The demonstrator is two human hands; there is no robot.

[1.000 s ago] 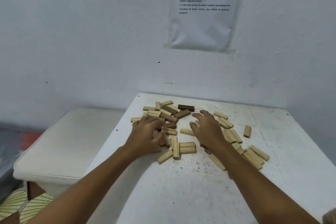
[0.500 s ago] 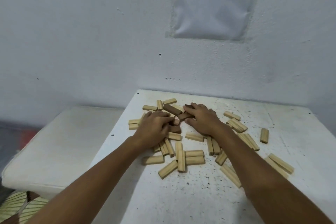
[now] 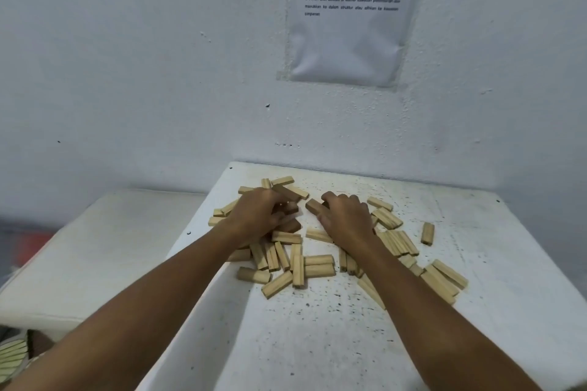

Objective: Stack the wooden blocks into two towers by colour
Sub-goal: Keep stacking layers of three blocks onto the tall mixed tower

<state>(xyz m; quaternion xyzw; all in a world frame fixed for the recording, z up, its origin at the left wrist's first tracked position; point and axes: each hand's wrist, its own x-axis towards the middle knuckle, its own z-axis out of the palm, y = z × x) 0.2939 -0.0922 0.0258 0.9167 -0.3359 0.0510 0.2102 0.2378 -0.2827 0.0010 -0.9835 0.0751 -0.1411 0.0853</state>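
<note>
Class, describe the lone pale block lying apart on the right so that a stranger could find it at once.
Start at the white speckled table and look right of the right hand, past the row of pale wooden blocks. The single pale wooden block lies there by itself, end pointing toward the wall, touching no other block.

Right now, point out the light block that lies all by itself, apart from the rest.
It is the lone light block at the far right of the white table, beyond the right hand. It touches no other block; every other light one lies in a cluster.

Pale blocks point(image 3: 318, 270), dark-brown blocks point(image 3: 314, 206), black-speckled white table point(image 3: 317, 343), white wall point(image 3: 127, 57).
</note>
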